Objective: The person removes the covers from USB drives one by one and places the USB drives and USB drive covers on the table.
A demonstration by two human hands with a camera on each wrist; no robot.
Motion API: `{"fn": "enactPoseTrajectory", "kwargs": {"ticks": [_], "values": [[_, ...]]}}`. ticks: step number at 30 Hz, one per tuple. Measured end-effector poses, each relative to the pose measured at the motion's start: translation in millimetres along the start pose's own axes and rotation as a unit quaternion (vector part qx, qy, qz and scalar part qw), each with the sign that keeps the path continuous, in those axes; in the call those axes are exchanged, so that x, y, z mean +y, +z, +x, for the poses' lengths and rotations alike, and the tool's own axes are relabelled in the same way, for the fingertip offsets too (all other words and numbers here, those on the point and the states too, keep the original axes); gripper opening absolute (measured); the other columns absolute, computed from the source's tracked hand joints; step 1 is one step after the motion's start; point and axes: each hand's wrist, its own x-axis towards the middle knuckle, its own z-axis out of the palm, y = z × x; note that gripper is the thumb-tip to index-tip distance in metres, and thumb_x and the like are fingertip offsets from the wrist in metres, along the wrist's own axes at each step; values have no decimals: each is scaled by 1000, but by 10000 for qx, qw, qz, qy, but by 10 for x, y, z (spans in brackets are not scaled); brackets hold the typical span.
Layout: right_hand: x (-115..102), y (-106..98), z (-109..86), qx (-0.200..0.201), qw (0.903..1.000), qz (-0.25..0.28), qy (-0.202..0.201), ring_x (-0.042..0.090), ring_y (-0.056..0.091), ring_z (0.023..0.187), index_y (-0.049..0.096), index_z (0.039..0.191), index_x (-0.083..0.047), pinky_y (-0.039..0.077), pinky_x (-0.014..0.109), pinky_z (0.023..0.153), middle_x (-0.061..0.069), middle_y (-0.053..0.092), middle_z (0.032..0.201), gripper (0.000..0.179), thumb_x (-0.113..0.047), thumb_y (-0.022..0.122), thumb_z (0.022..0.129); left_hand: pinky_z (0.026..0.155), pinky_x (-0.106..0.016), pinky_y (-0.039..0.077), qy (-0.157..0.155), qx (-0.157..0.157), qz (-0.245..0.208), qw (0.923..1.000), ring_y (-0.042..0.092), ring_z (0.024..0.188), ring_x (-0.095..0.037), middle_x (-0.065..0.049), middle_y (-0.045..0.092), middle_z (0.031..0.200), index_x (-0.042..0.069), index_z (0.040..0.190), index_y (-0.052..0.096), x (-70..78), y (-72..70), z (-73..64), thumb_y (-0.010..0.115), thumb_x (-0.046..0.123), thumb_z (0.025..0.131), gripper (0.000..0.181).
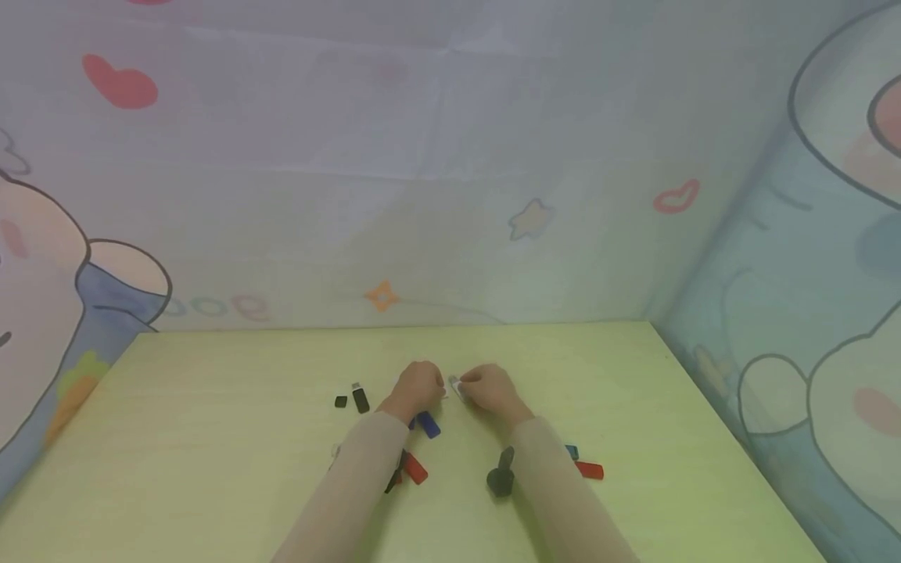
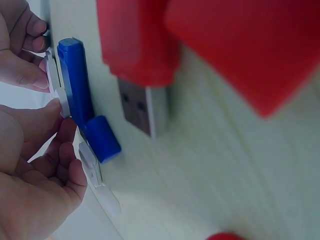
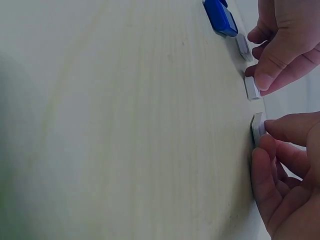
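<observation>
My two hands meet at the middle of the yellow-green table (image 1: pixel 211 438). The left hand (image 1: pixel 431 388) pinches a small white piece (image 3: pixel 251 88) with thumb and finger. My right hand (image 1: pixel 470 385) pinches a second white piece (image 3: pixel 258 127), and a narrow gap separates the two pieces. Both pieces are held low, just above the table. Just behind the left hand lie a blue USB stick (image 2: pixel 75 82) and its blue cap (image 2: pixel 102 138). Another whitish piece (image 2: pixel 95 175) lies on the table beside the left hand's curled fingers.
A red USB stick (image 2: pixel 140 55) with a bare metal plug lies by my left forearm. A black stick (image 1: pixel 360 399) and black cap (image 1: pixel 341 402) sit to the left. Another black stick (image 1: pixel 500 473), a red one (image 1: pixel 590 470) and a small blue piece (image 1: pixel 572 451) flank the right forearm. Patterned walls enclose the table.
</observation>
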Motion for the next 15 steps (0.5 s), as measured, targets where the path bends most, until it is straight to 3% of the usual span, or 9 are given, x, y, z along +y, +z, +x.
{"fn": "enactPoseTrajectory", "kwargs": {"ticks": [7,10,15], "values": [[-1,4,4,2,10000,96,-3,12,55,63,70,108,1,49,23,59,4,65,74,28,-17,64,88,76,-34,54,85,19,-5,10000,63,75,-20,-11,73,90,0,85,74,-27,-7,3,66,7,86,11],[2,3,13,-14,9999,144,-37,11,53,61,71,107,1,47,22,57,2,62,69,26,-17,63,88,66,-28,51,119,14,-68,9999,56,63,-14,-6,70,77,1,78,73,-32,-14,-1,66,7,86,12],[21,-11,23,-87,9994,332,-39,12,51,61,72,104,-1,46,23,58,1,57,64,25,-17,62,87,43,-20,28,43,-21,-320,9995,31,44,-8,5,37,47,9,49,44,-26,-43,-13,63,6,86,41]]}}
